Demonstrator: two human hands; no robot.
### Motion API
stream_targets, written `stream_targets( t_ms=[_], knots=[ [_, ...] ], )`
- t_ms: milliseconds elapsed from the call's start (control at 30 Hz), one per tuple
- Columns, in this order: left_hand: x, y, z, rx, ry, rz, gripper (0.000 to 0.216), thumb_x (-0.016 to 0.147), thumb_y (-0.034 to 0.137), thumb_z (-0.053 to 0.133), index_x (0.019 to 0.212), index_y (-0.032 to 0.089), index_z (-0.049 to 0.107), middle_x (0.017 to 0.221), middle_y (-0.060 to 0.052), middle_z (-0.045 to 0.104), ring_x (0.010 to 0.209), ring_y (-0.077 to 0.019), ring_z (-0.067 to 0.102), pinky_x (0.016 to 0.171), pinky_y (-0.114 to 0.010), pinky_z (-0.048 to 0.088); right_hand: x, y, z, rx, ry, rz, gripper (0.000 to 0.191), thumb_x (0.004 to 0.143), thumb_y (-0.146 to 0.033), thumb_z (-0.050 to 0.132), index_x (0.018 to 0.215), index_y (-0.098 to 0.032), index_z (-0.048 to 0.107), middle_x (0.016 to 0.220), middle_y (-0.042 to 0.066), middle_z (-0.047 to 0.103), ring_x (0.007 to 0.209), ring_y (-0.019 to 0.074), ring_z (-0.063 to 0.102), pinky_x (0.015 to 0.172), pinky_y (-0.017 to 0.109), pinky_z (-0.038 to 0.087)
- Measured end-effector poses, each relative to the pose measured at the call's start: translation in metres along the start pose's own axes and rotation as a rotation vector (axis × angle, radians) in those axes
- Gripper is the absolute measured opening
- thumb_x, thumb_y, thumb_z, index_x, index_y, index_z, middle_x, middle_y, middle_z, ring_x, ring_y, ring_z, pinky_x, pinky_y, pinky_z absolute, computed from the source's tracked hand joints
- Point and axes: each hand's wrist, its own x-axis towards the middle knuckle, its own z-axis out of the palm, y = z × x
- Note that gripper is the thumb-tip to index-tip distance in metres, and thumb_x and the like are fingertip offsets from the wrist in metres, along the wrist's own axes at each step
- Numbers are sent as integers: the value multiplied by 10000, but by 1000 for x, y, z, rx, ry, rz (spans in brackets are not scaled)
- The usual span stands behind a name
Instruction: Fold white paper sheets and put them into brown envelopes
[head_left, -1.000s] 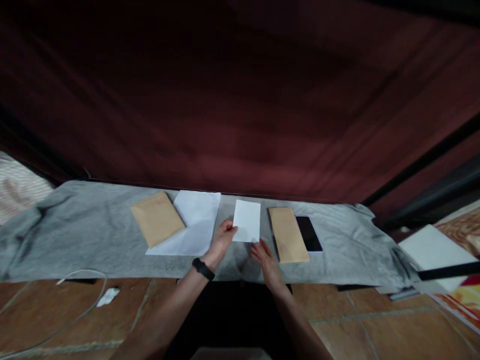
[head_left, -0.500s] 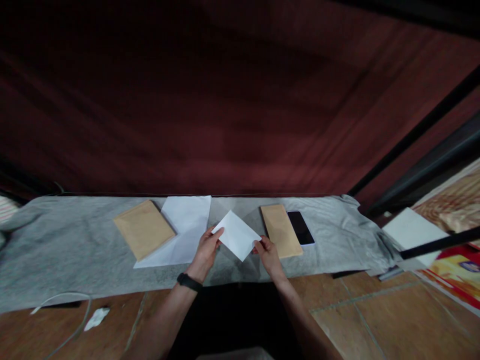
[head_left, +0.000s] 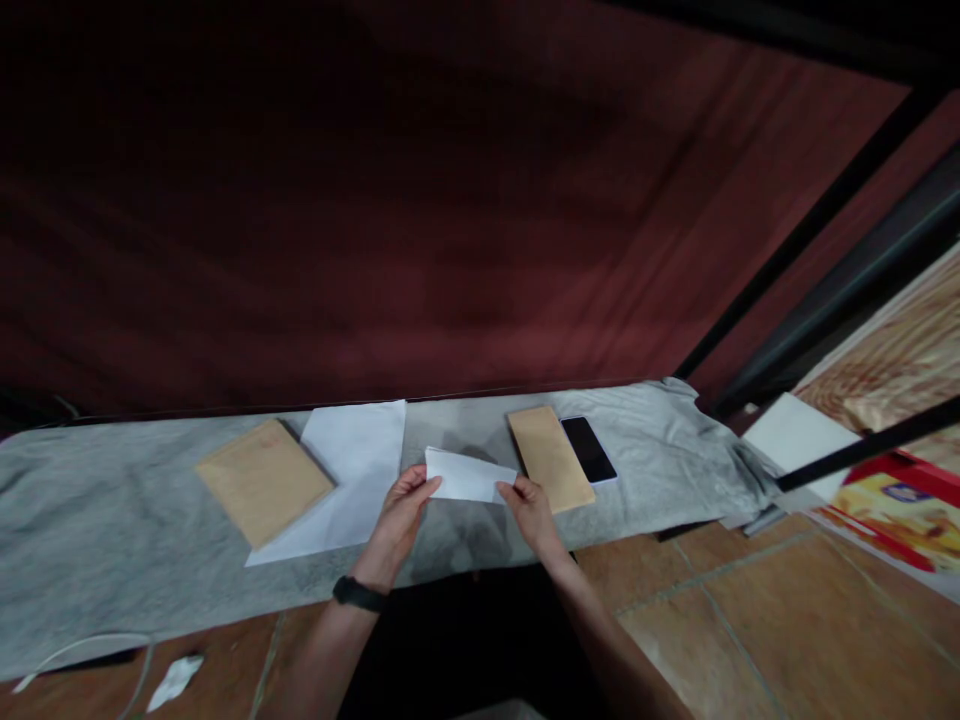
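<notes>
here, the left hand (head_left: 397, 512) and right hand (head_left: 531, 510) each pinch an end of the small paper (head_left: 469, 477), seemingly folded already; the larger sheet (head_left: 362, 448) at left lies flat.

hands (head_left: 400, 507) (head_left: 532, 512) partly cover the held paper (head_left: 466, 476), and an envelope (head_left: 265, 485) partly hides a sheet (head_left: 361, 468).

Brown envelope (head_left: 553, 462) and phone (head_left: 589, 449) between right hand (head_left: 532, 510) and free cloth (head_left: 664, 452).
</notes>
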Motion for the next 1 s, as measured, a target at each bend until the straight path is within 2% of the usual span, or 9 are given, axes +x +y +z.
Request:
stream_targets(
  t_ms=[100, 200, 300, 433, 500, 600, 767, 900, 1000],
  knots=[
    [4, 6, -8, 158, -23, 138, 273, 566, 269, 847, 787, 175, 716, 924, -45, 755, 837, -189, 685, 732, -263, 509, 3, -4, -7, -67, -31, -150, 190, 832, -282, 634, 916, -264, 803, 1025, 35, 780, 1030, 233, 693, 972, 397, 532],
    [9, 5, -14, 322, -74, 290, 174, 625, 261, 780, 763, 188, 704, 1097, -76, 744, 980, -239, 688, 814, -322, 529, 5, 0, -9, -187, -30, -306, 347, 823, -143, 548, 1021, -284, 796, 1182, 43, 744, 1162, 217, 661, 1050, 418, 509],
    [15, -7, -21, 505, -101, 458, 81, 755, 281, 664, 737, 204, 685, 1113, -86, 739, 1035, -242, 688, 892, -368, 530, 3, 13, -10, -350, -45, -381, 467, 802, -57, 509, 1117, -285, 768, 1256, 45, 714, 1218, 211, 636, 1072, 425, 509],
    [18, -32, -33, 707, -105, 621, 143, 850, 227, 528, 789, 229, 657, 1116, -72, 740, 1102, -227, 684, 986, -415, 523, -10, 31, -16, -660, -145, -477, 597, 812, -1, 483, 1308, -275, 669, 1418, 35, 617, 1370, 213, 515, 1155, 453, 443],
    [17, -44, -40, 775, -123, 648, 181, 871, 191, 478, 820, 232, 647, 1126, -69, 738, 1124, -219, 683, 1004, -427, 529, -19, 39, -19, -788, -201, -513, 583, 851, -20, 493, 1366, -261, 622, 1459, 42, 583, 1400, 222, 482, 1163, 468, 432],
    [17, -58, -50, 857, -158, 647, 241, 874, 140, 434, 855, 226, 659, 1157, -71, 733, 1161, -211, 674, 1028, -435, 532, -31, 47, -19, -892, -261, -557, 494, 916, -73, 513, 1370, -240, 613, 1445, 66, 596, 1368, 222, 518, 1153, 464, 439],
    [22, -60, -61, 984, -248, 640, 371, 829, 61, 394, 957, 209, 709, 1266, -76, 695, 1247, -202, 627, 1097, -444, 496, -40, 52, -14, -950, -277, -579, 389, 969, -140, 519, 1327, -236, 638, 1423, 68, 616, 1323, 212, 558, 1162, 447, 418],
    [21, -56, -43, 1162, -246, 630, 438, 846, 40, 394, 1098, 195, 717, 1273, -85, 692, 1285, -206, 597, 1124, -447, 476, -40, 49, -11, -924, -241, -564, 339, 984, -186, 520, 1293, -228, 653, 1390, 73, 638, 1298, 217, 573, 1156, 458, 421],
    [11, -63, -11, 1327, -289, 684, 407, 978, 179, 410, 1320, 188, 630, 1422, -92, 610, 1446, -228, 428, 1191, -481, 386, -39, 48, -9, -915, -227, -559, 346, 982, -172, 503, 1293, -224, 645, 1372, 73, 648, 1283, 218, 579, 1153, 462, 422]
  ],
)
